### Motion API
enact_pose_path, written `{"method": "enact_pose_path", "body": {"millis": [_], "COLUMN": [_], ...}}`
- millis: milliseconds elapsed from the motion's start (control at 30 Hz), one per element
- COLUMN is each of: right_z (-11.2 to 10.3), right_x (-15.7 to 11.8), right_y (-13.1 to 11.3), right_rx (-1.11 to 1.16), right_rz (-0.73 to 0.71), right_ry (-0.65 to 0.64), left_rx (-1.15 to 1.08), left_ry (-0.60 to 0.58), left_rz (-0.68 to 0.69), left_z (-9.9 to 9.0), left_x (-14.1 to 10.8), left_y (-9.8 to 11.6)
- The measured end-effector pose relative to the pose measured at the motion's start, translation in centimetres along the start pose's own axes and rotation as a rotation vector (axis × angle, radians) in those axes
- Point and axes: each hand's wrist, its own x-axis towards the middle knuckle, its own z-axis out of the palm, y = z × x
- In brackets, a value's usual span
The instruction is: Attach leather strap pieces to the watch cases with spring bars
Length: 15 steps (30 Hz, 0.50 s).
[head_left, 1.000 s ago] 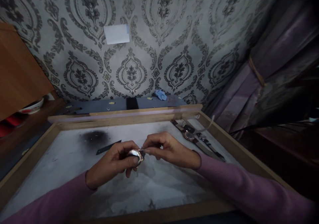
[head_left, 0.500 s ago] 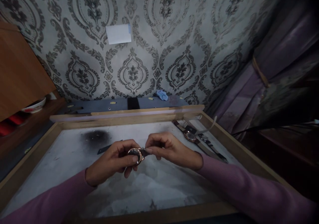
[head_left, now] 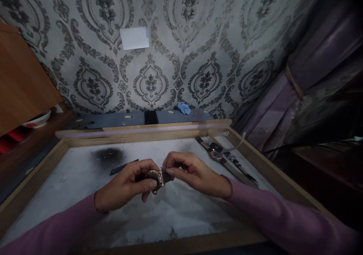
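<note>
My left hand (head_left: 132,183) is closed round the case of a wristwatch (head_left: 154,178) with a dark dial and a rose-gold rim, thumb on its face. My right hand (head_left: 190,172) pinches a dark strap (head_left: 168,176) at the right side of the case. Whether strap and case are joined there, I cannot make out. A flat dark strip (head_left: 118,169) lies on the white surface just behind my left hand, partly hidden by it.
A shallow wooden-framed tray (head_left: 147,135) surrounds the work. Several watches (head_left: 217,156) with straps lie at its right side. Behind it are a crumpled blue cloth (head_left: 184,108) and a patterned wall. A wooden cabinet (head_left: 25,73) stands left, a tied curtain (head_left: 286,92) right.
The watch case has turned slightly in my left hand, and more of the dark strap shows at my right fingertips. Both hands stay in nearly the same place.
</note>
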Motion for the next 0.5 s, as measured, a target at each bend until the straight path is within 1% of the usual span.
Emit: {"method": "enact_pose_path", "body": {"millis": [167,300,400,500], "right_z": [0.19,-0.01,-0.25,-0.43], "right_x": [-0.27,-0.5,-0.59,-0.62], "right_y": [-0.17,-0.07,-0.23,-0.4], "right_rx": [-0.129,-0.251,-0.317,-0.315], "right_rz": [-0.08,-0.129,-0.146,-0.134], "right_ry": [0.042,0.077,0.066,0.041], "left_rx": [-0.006,0.028,0.04,0.041], "left_ry": [0.011,0.04,0.029,0.012], "left_rz": [0.024,0.012,-0.006,-0.013], "left_z": [-0.08,-0.49,-0.75,-0.87], "left_x": [-0.02,-0.02,0.0,0.03], "left_y": [0.13,0.33,0.37,0.36]}}
